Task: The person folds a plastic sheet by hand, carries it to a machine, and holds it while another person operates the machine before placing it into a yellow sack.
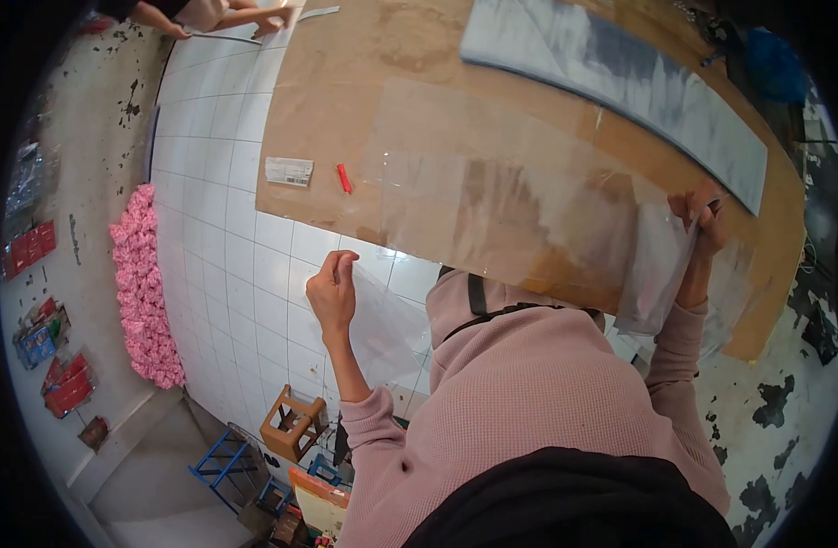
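My left hand (332, 290) is off the table's near edge above the tiled floor, its fingers closed in a pinch. From it hangs a thin clear plastic sheet (382, 320), partly see-through against the tiles. At the right side of the table, my right hand (705, 219) is closed on the top of another piece of clear plastic (652, 269), which droops over the near edge. Between the hands, flat clear plastic sheets (492, 196) lie on the brown tabletop (337, 100). Whether the two held pieces are joined is hidden by my body.
A long stack wrapped in clear film (611, 82) lies along the far right. A small red object (344, 178) and a white printed label (288, 172) sit at the left. Another person's hand (273, 18) is at the far left corner. A brown stool (292, 422) stands below.
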Demonstrator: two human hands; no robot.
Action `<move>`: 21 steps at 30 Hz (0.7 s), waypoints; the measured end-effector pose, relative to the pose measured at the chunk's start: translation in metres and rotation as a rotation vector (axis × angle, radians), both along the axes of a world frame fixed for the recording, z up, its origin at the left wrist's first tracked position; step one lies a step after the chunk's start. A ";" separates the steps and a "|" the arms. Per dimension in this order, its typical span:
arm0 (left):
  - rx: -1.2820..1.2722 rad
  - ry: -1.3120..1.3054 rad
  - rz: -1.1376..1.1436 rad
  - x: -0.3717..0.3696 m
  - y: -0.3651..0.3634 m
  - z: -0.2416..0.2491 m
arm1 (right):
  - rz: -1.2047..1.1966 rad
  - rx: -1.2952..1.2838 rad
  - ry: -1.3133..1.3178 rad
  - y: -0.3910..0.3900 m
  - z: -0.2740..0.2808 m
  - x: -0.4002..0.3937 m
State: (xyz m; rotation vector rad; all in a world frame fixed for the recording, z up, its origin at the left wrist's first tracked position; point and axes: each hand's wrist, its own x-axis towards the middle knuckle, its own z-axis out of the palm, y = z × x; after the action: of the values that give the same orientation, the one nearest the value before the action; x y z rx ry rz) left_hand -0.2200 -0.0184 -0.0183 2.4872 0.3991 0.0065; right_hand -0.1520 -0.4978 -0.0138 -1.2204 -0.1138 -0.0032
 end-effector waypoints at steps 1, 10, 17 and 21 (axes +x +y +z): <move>-0.008 0.011 -0.001 0.000 -0.002 0.000 | 0.013 0.085 -0.053 -0.003 0.001 -0.001; -0.030 0.325 0.013 0.003 -0.030 -0.011 | 0.279 0.226 -0.450 -0.143 0.056 -0.042; -0.205 0.091 0.020 0.017 -0.032 -0.013 | -0.300 0.199 -0.829 -0.249 0.119 -0.204; -0.183 -0.030 0.145 0.035 -0.013 -0.016 | -0.850 0.023 -0.783 -0.250 0.114 -0.283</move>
State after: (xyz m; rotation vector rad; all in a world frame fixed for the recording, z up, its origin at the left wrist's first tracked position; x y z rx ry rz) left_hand -0.1852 -0.0310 -0.0338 2.2717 0.5421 0.0636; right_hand -0.4350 -0.7477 0.1003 -1.1078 -0.2645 -1.2216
